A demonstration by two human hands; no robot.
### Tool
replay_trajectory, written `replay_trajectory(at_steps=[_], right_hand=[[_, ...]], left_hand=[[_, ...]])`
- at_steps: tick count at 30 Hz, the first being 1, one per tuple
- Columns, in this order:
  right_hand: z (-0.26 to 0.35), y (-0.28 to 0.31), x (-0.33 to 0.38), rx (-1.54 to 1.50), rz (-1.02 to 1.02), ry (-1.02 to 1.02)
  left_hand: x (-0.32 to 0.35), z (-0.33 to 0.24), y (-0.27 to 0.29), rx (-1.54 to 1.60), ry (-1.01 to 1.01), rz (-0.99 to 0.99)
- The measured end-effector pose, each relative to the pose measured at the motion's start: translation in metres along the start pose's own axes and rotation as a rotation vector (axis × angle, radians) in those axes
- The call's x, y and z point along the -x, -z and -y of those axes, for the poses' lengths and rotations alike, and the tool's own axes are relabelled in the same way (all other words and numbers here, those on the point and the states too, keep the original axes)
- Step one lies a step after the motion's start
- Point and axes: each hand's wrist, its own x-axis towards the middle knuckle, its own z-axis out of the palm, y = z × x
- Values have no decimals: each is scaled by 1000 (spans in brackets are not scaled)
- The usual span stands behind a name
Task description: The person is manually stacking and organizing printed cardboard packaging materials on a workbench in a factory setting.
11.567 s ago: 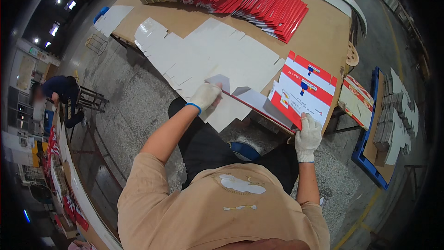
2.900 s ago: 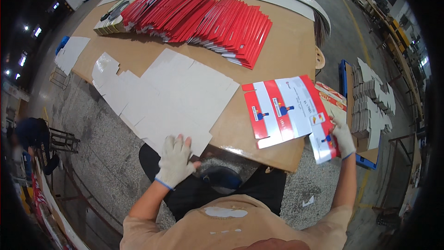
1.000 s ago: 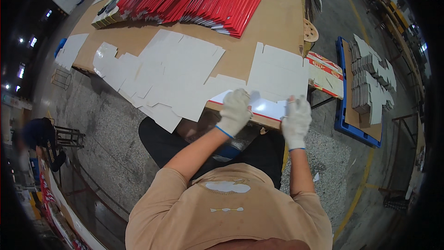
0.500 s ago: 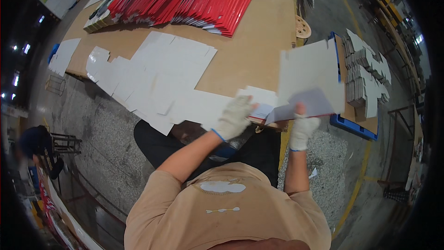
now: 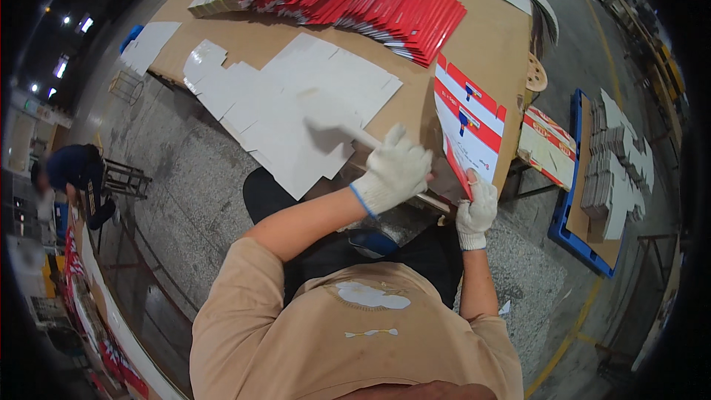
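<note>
My right hand (image 5: 478,211), in a white knit glove, grips the lower end of a red-and-white printed cardboard sheet (image 5: 474,122) over the table's front right edge. The sheet stands tilted, its printed side towards me. My left hand (image 5: 396,170), gloved too, is closed just left of it. A pale strip (image 5: 359,135) runs from that hand to the upper left and smears into a blur, so its kind cannot be made out. Beneath the blur lie flat white die-cut cardboard blanks (image 5: 296,67), overhanging the table's front edge.
Red folded cartons (image 5: 404,11) lie in a long leaning row across the brown table (image 5: 422,92). To the right, a blue pallet (image 5: 585,255) bears stacked cardboard blanks (image 5: 615,155), with a printed sheet (image 5: 548,144) beside it. Another person (image 5: 74,178) bends at the far left.
The sheet in my right hand has turned from its plain side to its printed side. My left hand has moved off the white pieces beside it, and a blurred strip now extends from it.
</note>
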Motion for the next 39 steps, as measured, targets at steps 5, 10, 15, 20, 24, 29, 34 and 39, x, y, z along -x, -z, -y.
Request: replay_trajectory(at_steps=[5, 10, 15, 20, 24, 29, 34, 39], right_hand=[[11, -4, -8, 94, 117, 61], [13, -4, -9, 179, 181, 76], [16, -2, -11, 255, 259, 51], [19, -5, -12, 289, 312, 14], [19, -1, -12, 275, 310, -31], [18, -2, -10, 255, 278, -13], [14, -3, -9, 249, 291, -7], [16, -4, -10, 248, 279, 0]], left_hand=[[-6, 67, -74, -91, 218, -228], [57, 96, -51, -224, 540, -395], [65, 100, -49, 74, 600, -331], [65, 106, -47, -261, 103, -339], [104, 142, -6, -188, -71, -427], [141, 197, 6, -264, -50, -91], [121, 173, 19, -162, -176, -195], [124, 200, 6, -267, -121, -151]])
